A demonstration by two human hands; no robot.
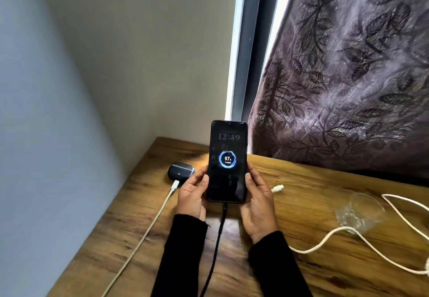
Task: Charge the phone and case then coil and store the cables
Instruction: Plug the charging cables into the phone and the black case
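Observation:
I hold a black phone (227, 162) upright over the wooden table (313, 192). Its screen shows a charging ring with 97%. My left hand (193, 195) grips its left edge and my right hand (258, 203) grips its right edge. A black cable (217, 248) is plugged into the phone's bottom and runs down toward me. A dark earbud case (181, 170) lies at the table's back left, with a white cable (148, 229) plugged into it. A second white cable (325, 238) lies loose on the right, its plug (277, 188) free beside my right hand.
A clear glass (359, 213) lies on its side at the right, among the loose white cable's loops. A patterned purple curtain (348, 76) hangs behind the table on the right. Walls close the left and back sides.

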